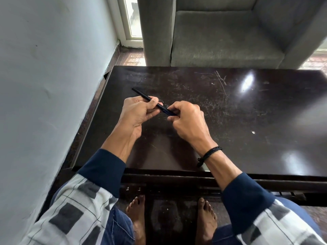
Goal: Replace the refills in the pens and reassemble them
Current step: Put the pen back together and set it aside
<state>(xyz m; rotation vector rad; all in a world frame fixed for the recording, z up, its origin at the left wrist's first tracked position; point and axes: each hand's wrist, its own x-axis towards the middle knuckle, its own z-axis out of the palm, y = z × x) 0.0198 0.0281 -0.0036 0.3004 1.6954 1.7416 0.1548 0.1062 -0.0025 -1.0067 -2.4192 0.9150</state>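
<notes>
A slim black pen (141,94) is held above the dark table (230,138), slanting from upper left down to the right. My left hand (137,114) grips its barrel near the middle, and the far end sticks out beyond the fingers. My right hand (187,121) pinches the pen's lower right end, where a bluish section shows between the two hands. The tip is hidden inside my right fingers. No loose refills or other pens are visible on the table.
A grey sofa (221,36) stands just beyond the table's far edge. A pale wall (44,76) runs close along the left side. My bare feet (138,214) rest on the floor under the near edge.
</notes>
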